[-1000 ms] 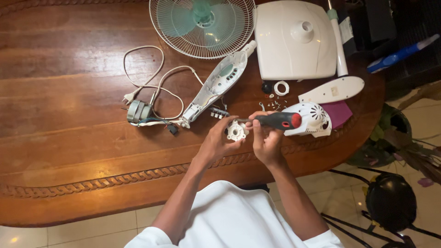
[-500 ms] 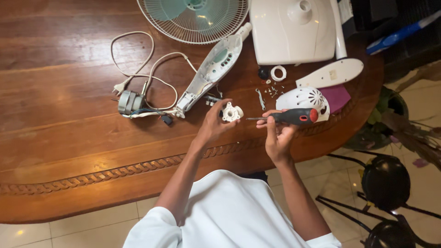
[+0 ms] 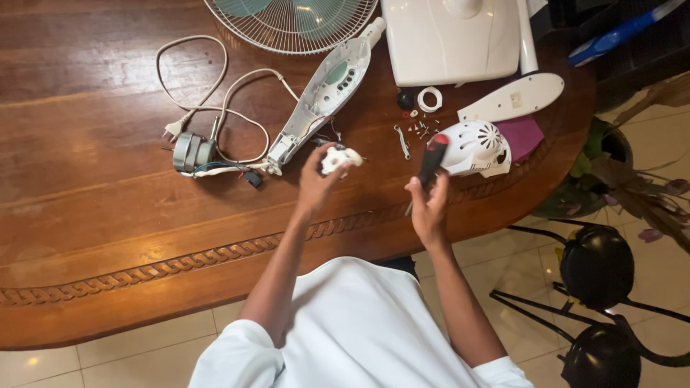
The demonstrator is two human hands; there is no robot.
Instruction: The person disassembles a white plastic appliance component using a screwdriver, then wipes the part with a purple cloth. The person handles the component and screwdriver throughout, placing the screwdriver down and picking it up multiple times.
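Note:
My left hand (image 3: 316,181) holds a small white plastic part (image 3: 339,158) over the wooden table (image 3: 86,215), near the lower end of a long white fan housing (image 3: 323,97). My right hand (image 3: 428,208) grips a screwdriver (image 3: 431,159) with a black and red handle, handle end up, its shaft pointing down past the fingers. The two hands are apart. Beside the screwdriver lies a white vented motor cover (image 3: 476,147). Small screws (image 3: 420,129) are scattered just beyond.
A small motor (image 3: 192,152) with a white cord and plug (image 3: 194,93) lies at the left. A fan grille (image 3: 287,21), a white fan base (image 3: 453,39), a white oval cover (image 3: 512,97), a white ring (image 3: 430,99) and a purple cloth (image 3: 523,135) sit farther back. Black stools (image 3: 600,266) stand on the tiled floor at right.
The hands have separated: my right hand swung the screwdriver from lying across to handle-up and drew it away from the white part, which my left hand lifted slightly.

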